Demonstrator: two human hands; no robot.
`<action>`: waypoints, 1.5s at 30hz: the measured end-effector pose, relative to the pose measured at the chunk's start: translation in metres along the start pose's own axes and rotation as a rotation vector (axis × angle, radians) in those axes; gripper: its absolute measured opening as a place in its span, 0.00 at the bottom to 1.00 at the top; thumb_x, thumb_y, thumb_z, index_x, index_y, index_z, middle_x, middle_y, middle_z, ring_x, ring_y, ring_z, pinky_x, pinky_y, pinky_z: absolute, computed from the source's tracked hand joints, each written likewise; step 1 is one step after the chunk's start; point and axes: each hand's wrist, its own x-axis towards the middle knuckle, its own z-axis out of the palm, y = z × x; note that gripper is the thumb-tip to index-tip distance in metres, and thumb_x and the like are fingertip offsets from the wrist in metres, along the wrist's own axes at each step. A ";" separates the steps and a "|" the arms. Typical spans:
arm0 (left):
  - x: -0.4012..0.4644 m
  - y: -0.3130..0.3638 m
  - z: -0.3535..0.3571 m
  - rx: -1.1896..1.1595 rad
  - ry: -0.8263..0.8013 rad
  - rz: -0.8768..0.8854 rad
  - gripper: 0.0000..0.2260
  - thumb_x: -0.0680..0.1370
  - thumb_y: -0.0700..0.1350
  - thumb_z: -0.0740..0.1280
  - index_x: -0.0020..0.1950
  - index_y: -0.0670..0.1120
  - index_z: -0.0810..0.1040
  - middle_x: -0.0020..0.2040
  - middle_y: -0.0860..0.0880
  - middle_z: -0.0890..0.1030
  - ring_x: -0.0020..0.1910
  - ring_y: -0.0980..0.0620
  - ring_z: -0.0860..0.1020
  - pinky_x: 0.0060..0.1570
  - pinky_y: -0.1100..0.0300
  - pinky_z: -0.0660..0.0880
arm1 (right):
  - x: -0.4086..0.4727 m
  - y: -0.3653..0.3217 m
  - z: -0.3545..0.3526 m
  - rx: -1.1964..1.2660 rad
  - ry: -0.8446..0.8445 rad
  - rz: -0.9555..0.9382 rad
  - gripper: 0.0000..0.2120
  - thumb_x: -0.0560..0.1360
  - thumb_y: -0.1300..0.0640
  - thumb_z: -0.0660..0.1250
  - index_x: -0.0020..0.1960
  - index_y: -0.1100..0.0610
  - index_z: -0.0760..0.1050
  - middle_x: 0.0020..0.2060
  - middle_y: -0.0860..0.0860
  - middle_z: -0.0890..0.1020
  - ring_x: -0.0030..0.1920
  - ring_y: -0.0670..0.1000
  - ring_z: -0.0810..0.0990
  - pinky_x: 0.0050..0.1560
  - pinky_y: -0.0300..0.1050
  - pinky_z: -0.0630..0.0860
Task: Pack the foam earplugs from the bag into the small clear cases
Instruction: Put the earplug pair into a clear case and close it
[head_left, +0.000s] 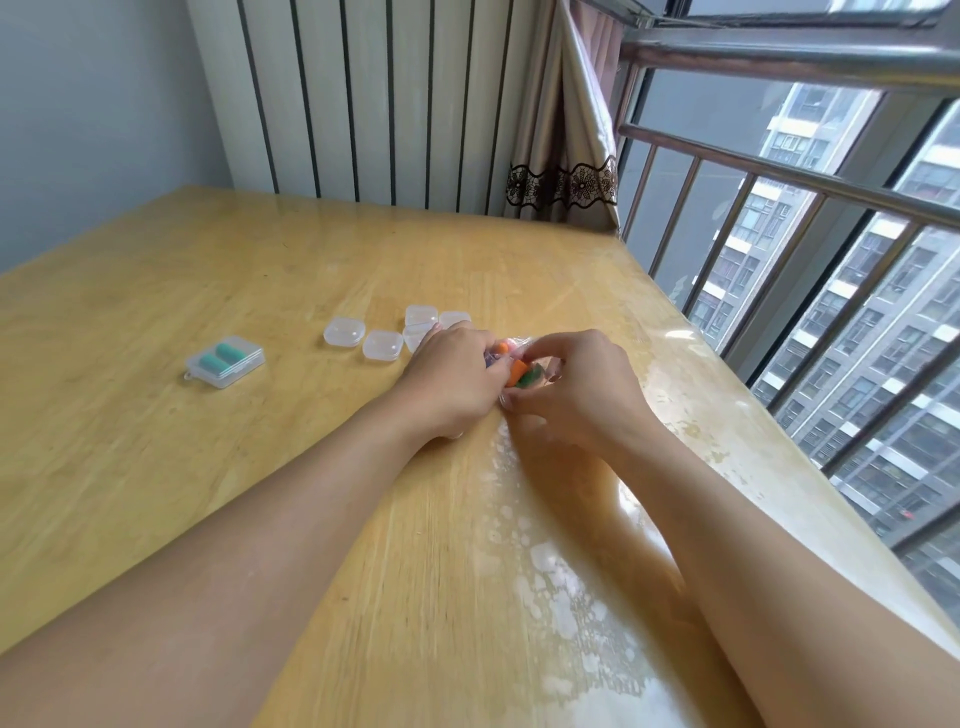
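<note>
On the wooden surface (156, 270), your left hand (457, 374) and right hand (576, 387) each close their grip on the bag (524, 371) of earplugs. Next, extract one for the empty cases (382, 345).

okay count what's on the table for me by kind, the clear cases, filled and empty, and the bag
Filled clear case with two teal earplugs: 1
Empty small clear cases: 5 in view, one partly behind the left hand
Bag of earplugs, held between the left hand and the right hand: 1
Total: 7
</note>
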 end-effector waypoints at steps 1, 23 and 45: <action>0.001 -0.001 -0.001 -0.010 -0.008 0.003 0.12 0.82 0.50 0.62 0.39 0.51 0.76 0.45 0.49 0.71 0.53 0.47 0.71 0.78 0.53 0.50 | 0.001 0.000 -0.001 -0.013 -0.028 0.001 0.16 0.65 0.51 0.81 0.52 0.48 0.83 0.32 0.43 0.77 0.32 0.48 0.80 0.39 0.53 0.83; -0.007 0.001 -0.001 -0.021 0.053 0.065 0.13 0.84 0.48 0.59 0.55 0.43 0.81 0.48 0.49 0.76 0.58 0.47 0.74 0.76 0.58 0.45 | -0.001 0.005 -0.012 0.149 -0.038 -0.012 0.11 0.68 0.53 0.80 0.48 0.54 0.83 0.39 0.54 0.81 0.38 0.50 0.76 0.36 0.43 0.70; -0.012 -0.001 -0.012 -0.105 -0.041 0.123 0.11 0.81 0.50 0.66 0.45 0.44 0.81 0.39 0.55 0.72 0.42 0.54 0.72 0.48 0.58 0.68 | 0.006 0.010 -0.010 0.030 0.104 -0.112 0.04 0.73 0.54 0.74 0.42 0.54 0.84 0.41 0.48 0.83 0.41 0.49 0.80 0.42 0.48 0.77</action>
